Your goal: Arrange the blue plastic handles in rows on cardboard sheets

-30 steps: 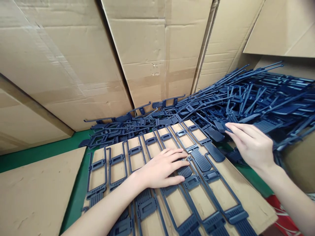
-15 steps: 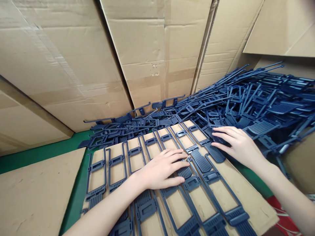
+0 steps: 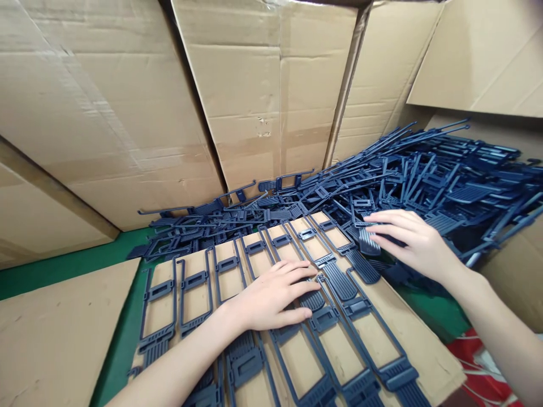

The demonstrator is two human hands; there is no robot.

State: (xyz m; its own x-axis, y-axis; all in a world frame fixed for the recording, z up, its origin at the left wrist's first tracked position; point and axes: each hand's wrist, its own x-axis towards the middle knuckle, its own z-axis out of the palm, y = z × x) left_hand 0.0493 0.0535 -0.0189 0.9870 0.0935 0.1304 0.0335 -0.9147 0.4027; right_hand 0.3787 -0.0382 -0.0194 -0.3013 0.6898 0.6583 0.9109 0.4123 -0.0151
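Dark blue plastic brackets (image 3: 373,333), each a narrow frame with a ribbed tongue, lie in two rows on a cardboard sheet (image 3: 428,345). My left hand (image 3: 278,294) rests on brackets in the middle of the layout, fingers spread and palm down; it covers parts of them. At the right edge, my right hand (image 3: 413,243) has its fingers closed at a bracket with a ribbed tongue (image 3: 369,242), whose frame points up toward the pile. The thumb of my right hand is hidden.
A tangled pile of similar brackets (image 3: 424,169) spreads behind and to the right. Tall cardboard boxes (image 3: 263,85) stand along the back. Another cardboard surface (image 3: 51,322) is at left, above green floor (image 3: 121,322). Something red (image 3: 483,367) shows at lower right.
The bracket at my right hand has turned, so its ribbed tongue and frame now show. My left hand keeps its place on the brackets. The view has shifted slightly.
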